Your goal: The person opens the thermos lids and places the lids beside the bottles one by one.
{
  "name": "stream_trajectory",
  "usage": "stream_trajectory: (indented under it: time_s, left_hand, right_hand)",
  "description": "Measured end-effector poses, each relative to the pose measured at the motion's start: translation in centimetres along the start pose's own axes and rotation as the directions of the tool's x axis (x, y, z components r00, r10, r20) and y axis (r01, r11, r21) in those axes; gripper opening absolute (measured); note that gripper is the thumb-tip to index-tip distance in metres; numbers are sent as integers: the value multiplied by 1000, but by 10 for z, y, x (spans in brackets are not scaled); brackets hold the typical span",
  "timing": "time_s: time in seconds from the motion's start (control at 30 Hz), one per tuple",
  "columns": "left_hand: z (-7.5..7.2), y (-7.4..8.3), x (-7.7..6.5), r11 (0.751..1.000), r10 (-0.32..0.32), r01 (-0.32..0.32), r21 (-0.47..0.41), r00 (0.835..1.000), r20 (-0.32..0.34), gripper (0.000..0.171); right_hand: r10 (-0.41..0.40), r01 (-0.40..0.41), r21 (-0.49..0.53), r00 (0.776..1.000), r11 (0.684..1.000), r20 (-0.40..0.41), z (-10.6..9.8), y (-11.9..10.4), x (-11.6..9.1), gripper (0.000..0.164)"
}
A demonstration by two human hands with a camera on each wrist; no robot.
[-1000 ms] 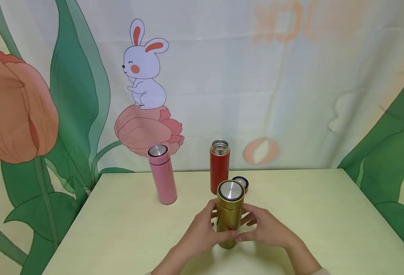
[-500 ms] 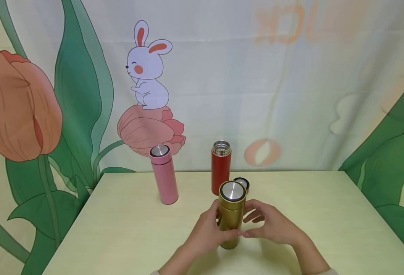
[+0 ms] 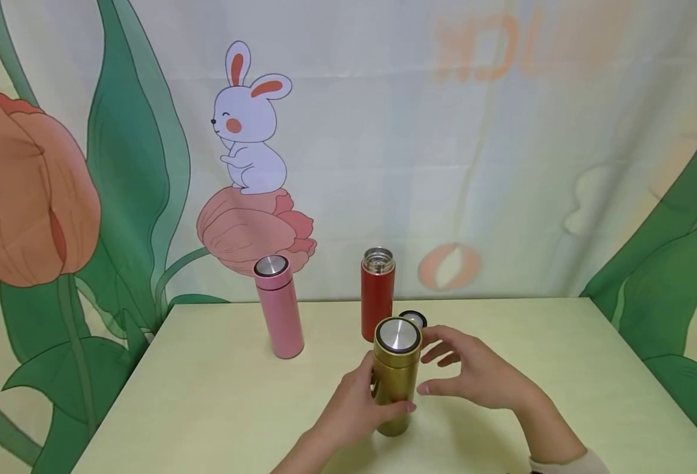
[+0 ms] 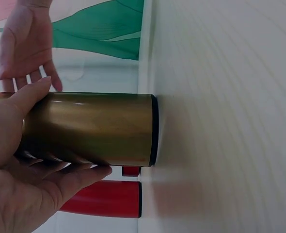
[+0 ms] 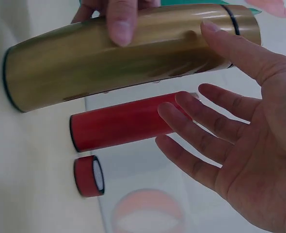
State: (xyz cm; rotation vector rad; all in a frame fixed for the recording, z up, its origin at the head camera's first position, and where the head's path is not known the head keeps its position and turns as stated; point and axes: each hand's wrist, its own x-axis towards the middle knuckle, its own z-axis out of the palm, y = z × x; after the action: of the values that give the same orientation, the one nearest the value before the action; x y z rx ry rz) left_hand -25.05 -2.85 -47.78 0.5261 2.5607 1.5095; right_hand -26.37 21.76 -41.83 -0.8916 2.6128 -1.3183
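A gold thermos flask (image 3: 397, 378) with a steel-topped cap (image 3: 398, 335) stands upright near the front of the table. My left hand (image 3: 351, 405) grips its body, thumb across the near side and fingers round the far side. To the right of the flask is my right hand (image 3: 481, 372), fingers spread and holding nothing. In the right wrist view its thumb overlaps the gold flask (image 5: 109, 63) just below the cap seam, and its other fingers are extended in front of the red flask (image 5: 123, 124). The gold flask's base (image 4: 154, 130) is close over the tabletop in the left wrist view.
Behind the gold flask stands a red thermos flask (image 3: 378, 303) without its cap, its steel mouth showing. The red cap (image 5: 88, 176) lies beside it. A capped pink thermos flask (image 3: 282, 316) stands to the left. A printed curtain (image 3: 348, 164) hangs behind the table (image 3: 206, 395).
My right hand has come away from the gold flask's body, moving right and up toward cap height with its fingers opening. My left hand keeps its grip, and the flask stays in place.
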Motion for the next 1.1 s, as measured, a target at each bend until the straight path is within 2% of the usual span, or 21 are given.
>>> stream_trajectory:
  time_s: [0.27, 0.63, 0.73, 0.87, 1.1]
  left_hand:
    - [0, -1, 1, 1000, 8, -8, -8, 1000, 16, 81]
    - [-2, -1, 1, 1000, -12, 13, -18, 999, 31, 81]
    - [-1, -2, 1, 1000, -7, 8, -19, 999, 34, 80]
    - [-1, -3, 0, 1000, 4, -3, -14, 999, 40, 78]
    - [-1, -3, 0, 1000, 10, -8, -27, 999, 52, 78]
  right_hand:
    - [-38, 37, -100, 999, 994, -10, -17, -39, 11, 75]
    - [-55, 69, -271, 997, 960, 61, -25, -74, 28, 72]
    - [-39, 65, -367, 996, 928, 78, -22, -84, 32, 71]
    - [-7, 47, -504, 997, 862, 80, -18, -97, 37, 68]
    - [51, -5, -624, 997, 781, 56, -12, -113, 45, 59]
